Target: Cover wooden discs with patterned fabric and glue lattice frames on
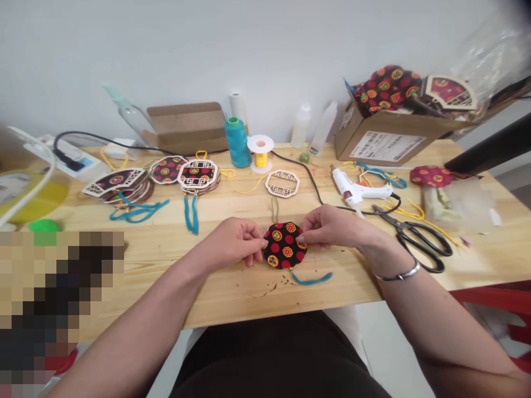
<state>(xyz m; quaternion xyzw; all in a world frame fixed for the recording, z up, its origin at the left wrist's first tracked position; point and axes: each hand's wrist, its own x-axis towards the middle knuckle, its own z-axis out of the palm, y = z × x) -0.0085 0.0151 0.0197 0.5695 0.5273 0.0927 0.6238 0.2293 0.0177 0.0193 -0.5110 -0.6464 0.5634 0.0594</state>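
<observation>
A black fabric sachet [286,246] patterned with red dots and flowers is held near the table's front edge. My left hand [240,240] pinches its left rim, and my right hand [327,228] pinches the upper right rim. From the sachet's bottom a blue tassel [313,279] trails to the right on the wood. A thin cord loop [274,210] sticks up from its top. Just beyond lies a wooden lattice frame [269,185] with a cut-out centre. Dark scraps are scattered below the sachet.
To the right are a white glue gun [357,188] and black-handled scissors [415,232]. Behind stand a blue thread cone [238,143], a yellow thread spool [260,157] and a cardboard box [381,138] of fabric pieces. Finished-looking ornaments [199,176] lie left. A black cable [307,166] crosses the table.
</observation>
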